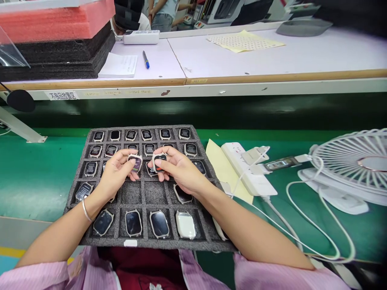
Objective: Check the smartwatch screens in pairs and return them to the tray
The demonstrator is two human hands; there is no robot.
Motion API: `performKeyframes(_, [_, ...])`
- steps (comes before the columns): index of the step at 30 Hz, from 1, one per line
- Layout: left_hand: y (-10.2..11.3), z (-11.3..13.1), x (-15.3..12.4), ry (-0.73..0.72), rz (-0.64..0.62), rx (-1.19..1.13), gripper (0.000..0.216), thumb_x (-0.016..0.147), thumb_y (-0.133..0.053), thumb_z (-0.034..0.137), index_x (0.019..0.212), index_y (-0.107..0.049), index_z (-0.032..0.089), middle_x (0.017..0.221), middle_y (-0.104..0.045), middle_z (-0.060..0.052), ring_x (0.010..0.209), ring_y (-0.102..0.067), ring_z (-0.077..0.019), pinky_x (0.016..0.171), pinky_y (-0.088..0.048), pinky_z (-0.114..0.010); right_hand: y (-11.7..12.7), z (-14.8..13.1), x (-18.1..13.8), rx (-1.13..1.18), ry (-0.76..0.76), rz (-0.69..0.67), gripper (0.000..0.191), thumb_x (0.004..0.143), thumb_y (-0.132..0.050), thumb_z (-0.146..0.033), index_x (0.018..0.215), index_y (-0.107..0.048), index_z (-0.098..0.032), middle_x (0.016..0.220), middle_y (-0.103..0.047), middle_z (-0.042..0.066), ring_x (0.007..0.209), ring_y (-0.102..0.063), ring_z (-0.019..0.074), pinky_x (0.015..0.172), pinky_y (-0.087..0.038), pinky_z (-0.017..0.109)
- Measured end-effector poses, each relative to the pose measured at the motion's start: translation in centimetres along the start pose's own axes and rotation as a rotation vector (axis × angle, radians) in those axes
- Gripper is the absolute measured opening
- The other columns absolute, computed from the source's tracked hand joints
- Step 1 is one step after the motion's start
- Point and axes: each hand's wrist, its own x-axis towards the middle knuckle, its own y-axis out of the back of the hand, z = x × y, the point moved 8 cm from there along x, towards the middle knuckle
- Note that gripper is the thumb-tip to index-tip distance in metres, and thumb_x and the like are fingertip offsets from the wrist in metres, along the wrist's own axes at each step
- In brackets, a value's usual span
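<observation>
Left hand (121, 164): gripping the left watch (136, 162) between thumb and fingers, screen lit. Right hand (175, 167): gripping the right watch (157, 161) likewise, red mark on screen. The 2 watches are apart, side by side above the tray (163, 244). Tray lies over the green tabletop (33, 173). Its back row: 6 watches, 5 showing text. Power strip (242, 169) and fan (353, 161) stand to the right.

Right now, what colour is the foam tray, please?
The foam tray is dark grey, clearest in head view.
</observation>
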Motion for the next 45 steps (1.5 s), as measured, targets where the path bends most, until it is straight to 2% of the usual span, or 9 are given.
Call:
performKeyframes(7, [-0.5,0.8,0.4,-0.069,-0.109,0.013,0.068,0.069,-0.078,0.015,0.129,-0.048,0.024,0.095,-0.065,0.001,0.062,-0.064,-0.0081,0.059,-0.056,-0.022,-0.8,-0.5,-0.1,0.045,0.014,-0.096,0.054,0.072,-0.069,-0.011,0.121,-0.051,-0.026,0.104,-0.071,0.002,0.07,-0.07,0.0128,0.064,-0.054,0.028])
performKeyframes(11, [-1.0,1.7,-0.3,-0.045,-0.253,0.039,0.053,0.072,-0.076,0.018,0.119,-0.05,0.021,0.098,-0.064,-0.002,0.066,-0.068,-0.0111,0.066,-0.058,-0.028,-1.6,-1.0,-0.9,-0.055,0.038,-0.187,0.062,0.071,-0.074,-0.013,0.125,-0.045,-0.026,0.103,-0.066,0.001,0.071,-0.07,0.0128,0.067,-0.056,0.03])
performKeyframes(15, [-1.0,2.5,-2.6,-0.097,-0.375,0.492,0.04,0.074,-0.074,0.02,0.11,-0.055,0.02,0.091,-0.063,-0.002,0.073,-0.066,-0.0164,0.068,-0.056,-0.033,-2.6,-1.3,-2.8,-0.501,0.143,-0.262,0.045,0.077,-0.069,-0.018,0.118,-0.051,-0.022,0.102,-0.065,0.005,0.082,-0.069,0.0188,0.076,-0.057,0.039])
performKeyframes(20, [-0.4,1.5,-5.3,-0.358,-0.343,1.025,0.036,0.075,-0.076,0.025,0.109,-0.064,0.022,0.111,-0.058,-0.007,0.105,-0.055,-0.0271,0.096,-0.048,-0.048,-3.5,-1.0,-5.1,-1.269,0.425,-0.152,0.038,0.076,-0.073,-0.024,0.113,-0.065,-0.019,0.128,-0.058,0.018,0.123,-0.054,0.0399,0.099,-0.043,0.062])
performKeyframes(26, [0.1,0.5,-5.4,-0.394,-0.289,1.185,0.046,0.079,-0.077,0.041,0.12,-0.066,0.024,0.111,-0.055,-0.008,0.101,-0.049,-0.027,0.094,-0.047,-0.048,-2.8,-1.2,-5.7,-1.388,0.45,-0.148,0.048,0.084,-0.071,-0.04,0.129,-0.063,-0.024,0.138,-0.055,0.019,0.129,-0.05,0.0415,0.1,-0.04,0.063])
performKeyframes(32, [-5.6,2.7,-4.3,-0.486,-0.328,1.139,0.027,0.09,-0.065,0.042,0.101,-0.074,0.019,0.097,-0.059,-0.009,0.099,-0.051,-0.0267,0.093,-0.045,-0.044,4.0,-6.5,-8.7,-1.4,0.551,0.17,0.032,0.098,-0.05,-0.043,0.108,-0.071,-0.02,0.108,-0.069,0.015,0.103,-0.064,0.0317,0.091,-0.047,0.048])
performKeyframes(36, [-11.2,-0.2,-2.8,-0.442,-0.454,1.258,0.035,0.091,-0.061,0.045,0.093,-0.075,0.013,0.096,-0.063,-0.014,0.101,-0.055,-0.0317,0.091,-0.045,-0.045,8.0,-4.1,-9.4,-1.762,0.284,0.247,0.04,0.098,-0.049,-0.044,0.075,-0.07,-0.019,0.076,-0.069,0.011,0.074,-0.067,0.0301,0.066,-0.044,0.04])
performKeyframes(41, [-13.7,-2.1,-2.5,-0.4,-0.417,1.294,0.042,0.084,-0.07,0.047,0.103,-0.069,0.01,0.107,-0.061,-0.019,0.109,-0.054,-0.0373,0.092,-0.045,-0.05,8.4,-1.1,-10.2,-1.817,0.297,0.206,0.04,0.098,-0.046,-0.044,0.084,-0.071,-0.016,0.081,-0.067,0.014,0.07,-0.067,0.0293,0.065,-0.047,0.04])
performKeyframes(45, [-14.4,-1.2,-3.7,-0.399,-0.551,1.073,0.015,0.081,-0.072,0.026,0.088,-0.063,0.017,0.103,-0.062,-0.01,0.102,-0.055,-0.0273,0.093,-0.045,-0.042,8.3,-0.4,-10.3,-1.569,0.399,0.165,0.036,0.093,-0.047,-0.05,0.084,-0.063,-0.019,0.077,-0.068,0.012,0.073,-0.069,0.0303,0.065,-0.053,0.04])
